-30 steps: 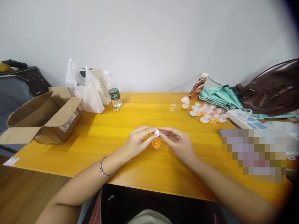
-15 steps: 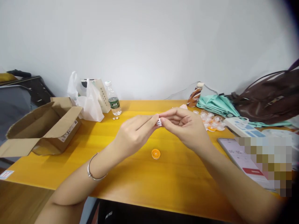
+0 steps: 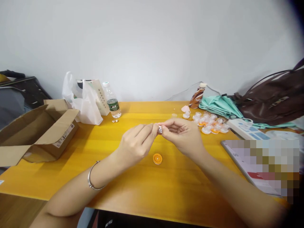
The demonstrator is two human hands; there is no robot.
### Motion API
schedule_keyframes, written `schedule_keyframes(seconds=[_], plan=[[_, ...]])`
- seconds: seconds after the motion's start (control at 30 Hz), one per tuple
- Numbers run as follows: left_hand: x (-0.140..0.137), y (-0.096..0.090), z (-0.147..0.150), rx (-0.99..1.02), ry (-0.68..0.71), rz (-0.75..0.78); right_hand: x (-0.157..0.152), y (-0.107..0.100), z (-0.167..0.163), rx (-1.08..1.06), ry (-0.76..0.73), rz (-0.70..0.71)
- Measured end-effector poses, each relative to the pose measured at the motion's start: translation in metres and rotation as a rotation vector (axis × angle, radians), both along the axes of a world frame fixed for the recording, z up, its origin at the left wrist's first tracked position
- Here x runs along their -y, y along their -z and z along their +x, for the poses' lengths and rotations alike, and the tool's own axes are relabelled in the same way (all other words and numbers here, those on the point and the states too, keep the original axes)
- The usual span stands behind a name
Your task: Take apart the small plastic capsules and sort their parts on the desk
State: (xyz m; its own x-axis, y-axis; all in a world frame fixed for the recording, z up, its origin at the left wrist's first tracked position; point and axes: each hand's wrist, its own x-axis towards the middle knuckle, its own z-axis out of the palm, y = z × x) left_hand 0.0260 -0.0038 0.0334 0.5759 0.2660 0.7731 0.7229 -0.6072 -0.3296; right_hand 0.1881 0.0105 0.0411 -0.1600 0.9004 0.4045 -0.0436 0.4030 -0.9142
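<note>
Both hands meet above the middle of the yellow table [image 3: 133, 186]. Between their fingertips is a small white piece with dark marks [image 3: 160, 129], too small to name more closely. My left hand [image 3: 137, 142] pinches it from the left, a bangle on that wrist. From the other side, the thumb and index finger of my right hand [image 3: 184, 134] close on it, the other fingers curled. Below the hands, a round orange cap-like part with a white rim [image 3: 157, 159] lies on the table.
Several clear and orange round pieces [image 3: 211, 122] cluster at right, near a brown drink bottle [image 3: 197, 96], a power strip [image 3: 249, 129] and a phone [image 3: 239, 158]. At left stand an open cardboard box [image 3: 54, 136], a white plastic bag [image 3: 87, 109] and a water bottle [image 3: 113, 103].
My hands have moved slightly down and left in view, still pinching the white piece, which now shows dark marks. The camera view has shifted a little.
</note>
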Motion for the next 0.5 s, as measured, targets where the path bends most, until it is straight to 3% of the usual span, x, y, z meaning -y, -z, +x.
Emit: schedule_keyframes(seconds=[0.2,0.37,0.5], plan=[[-0.008,0.014,-0.001,0.100,0.108,-0.118,-0.005,0.010,0.007,0.003,-0.072,-0.137],[-0.020,0.046,0.000,0.208,0.287,-0.411,-0.010,0.048,0.014,0.001,-0.113,-0.292],[-0.025,0.077,0.003,0.387,0.342,-0.715,-0.011,0.078,0.016,-0.016,-0.124,-0.365]])
